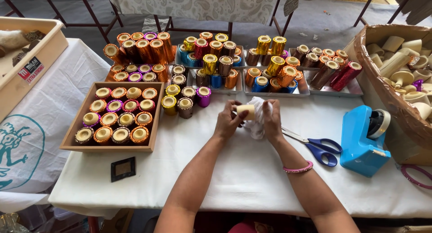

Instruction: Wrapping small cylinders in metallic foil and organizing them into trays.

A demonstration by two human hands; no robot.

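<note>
hidden: most of the white cloth [257, 120] is bunched between the two hands, so its full shape cannot be made out; the far end of the cream cylinder [246, 111] sits inside the cloth, and only its near end shows.
cut off: the woven basket [382, 86] of plain cream cups runs off the right edge; the beige crate [31, 66] runs off the left edge; both arms leave the bottom edge.
arms: both forearms come up from the bottom edge and angle inward, meeting above the middle of the tabletop [243, 170]; a pink bangle [298, 169] sits on the right wrist.
left hand [228, 121]: fingers curled shut round the near end of the cream cylinder, thumb on top.
right hand [272, 120]: closed on the white cloth, pressing it against the cylinder, fingers pointing up.
cylinder place: held above the tabletop, just in front of the metal trays [274, 92] of foil-wrapped cups.
near the right hand: blue-handled scissors [317, 147] lie just beside the wrist; a blue tape dispenser [364, 140] stands further right.
near the left hand: a wooden tray [72, 138] of foil-wrapped cups stands well to the left, with a small black frame [123, 168] in front of it.
</note>
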